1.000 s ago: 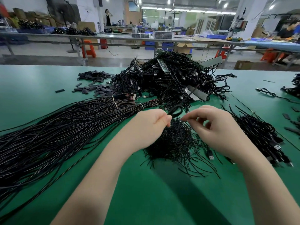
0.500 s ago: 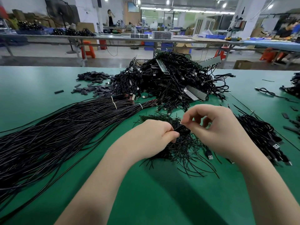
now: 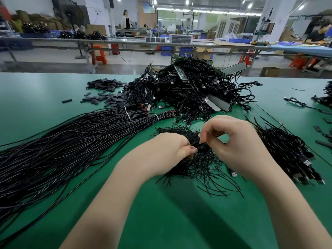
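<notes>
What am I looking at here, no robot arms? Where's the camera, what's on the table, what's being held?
No machine here: a person works with two bare hands, and the one picture comes from a wide-angle camera worn on their head, looking forward and down. So the left hand and right hand enter from the bottom. Together they pinch a small black piece between the fingertips; it is too small to identify. Beneath them lies a tuft of short thin black wires on the green table. To the left a long bundle of black cables fans out, tied with white bands. Behind sits a heap of USB cables, with small flat black pieces scattered to its left. On the right lies another batch of cables with USB plugs.
</notes>
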Demonstrator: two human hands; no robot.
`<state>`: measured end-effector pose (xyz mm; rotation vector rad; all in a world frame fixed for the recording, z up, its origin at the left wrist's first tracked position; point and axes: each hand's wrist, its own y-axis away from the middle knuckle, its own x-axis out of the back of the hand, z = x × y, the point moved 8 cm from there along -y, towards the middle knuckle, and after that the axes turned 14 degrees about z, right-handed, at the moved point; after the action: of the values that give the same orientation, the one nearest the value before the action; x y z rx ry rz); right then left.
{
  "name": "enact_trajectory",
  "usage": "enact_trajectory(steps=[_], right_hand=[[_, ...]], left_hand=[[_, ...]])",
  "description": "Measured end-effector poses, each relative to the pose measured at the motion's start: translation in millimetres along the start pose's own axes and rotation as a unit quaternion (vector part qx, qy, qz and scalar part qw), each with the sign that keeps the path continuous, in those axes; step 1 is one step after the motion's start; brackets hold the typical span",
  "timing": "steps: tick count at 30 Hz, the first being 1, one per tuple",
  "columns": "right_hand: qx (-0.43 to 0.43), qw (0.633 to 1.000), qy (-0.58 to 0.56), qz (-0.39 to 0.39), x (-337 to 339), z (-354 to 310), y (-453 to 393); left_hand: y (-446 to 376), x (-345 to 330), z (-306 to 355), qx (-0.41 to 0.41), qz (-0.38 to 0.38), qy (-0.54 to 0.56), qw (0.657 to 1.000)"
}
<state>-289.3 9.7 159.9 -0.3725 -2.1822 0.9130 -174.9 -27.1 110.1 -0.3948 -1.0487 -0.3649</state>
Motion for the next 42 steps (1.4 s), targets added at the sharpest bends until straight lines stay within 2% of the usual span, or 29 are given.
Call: enact_trajectory(steps=[6,9,12,14,16,19,21,23,24,26,27,28,30,33,35,39,42], right_hand=[[0.013,1.0,-0.004,0.011,-2,-3,1],[-0.031,0.999,-0.032,-0.011,-2,3,2],[-0.095,0.988,-0.081,-0.093,-1,12,5],[-0.139,0.968,-0.139,-0.158,0,17,10],[-0.172,0.94,-0.204,-0.212,2,21,16],[-0.173,0.903,-0.304,-0.25,8,16,21],[-0.169,0.881,-0.383,-0.222,12,10,17],[-0.177,0.874,-0.432,-0.137,13,11,8],[-0.175,0.883,-0.429,-0.079,14,14,3],[-0.154,0.916,-0.368,0.028,15,16,-3],[-0.145,0.933,-0.323,0.069,14,18,-3],[-0.14,0.945,-0.279,0.099,12,18,-3],[-0.131,0.956,-0.222,0.142,8,18,-1],[-0.099,0.966,-0.165,0.175,8,12,0],[-0.089,0.966,-0.165,0.177,9,9,1],[-0.122,0.959,-0.227,0.119,3,12,-1],[-0.123,0.968,-0.195,0.098,2,15,-1]], left_hand=[[1,-3,7,-0.002,0.0,-0.033,0.999],[4,-3,11,-0.026,0.009,-0.059,0.998],[10,1,13,-0.055,0.002,-0.097,0.994],[17,-1,17,-0.079,-0.021,-0.104,0.991],[27,-4,26,-0.103,-0.06,-0.053,0.991],[38,0,42,-0.17,-0.129,0.098,0.972],[36,9,47,-0.191,-0.138,0.214,0.948],[27,14,45,-0.153,-0.108,0.354,0.916],[21,15,41,-0.112,-0.089,0.437,0.888],[8,8,29,-0.004,-0.075,0.587,0.806],[2,3,22,0.045,-0.061,0.625,0.777],[-3,-1,15,0.082,-0.039,0.64,0.763],[-8,-4,6,0.117,0.017,0.628,0.769],[-9,3,2,0.107,0.117,0.545,0.823],[-9,8,2,0.085,0.153,0.508,0.843],[-9,10,4,0.089,0.119,0.579,0.801],[-7,5,7,0.111,0.067,0.616,0.777]])
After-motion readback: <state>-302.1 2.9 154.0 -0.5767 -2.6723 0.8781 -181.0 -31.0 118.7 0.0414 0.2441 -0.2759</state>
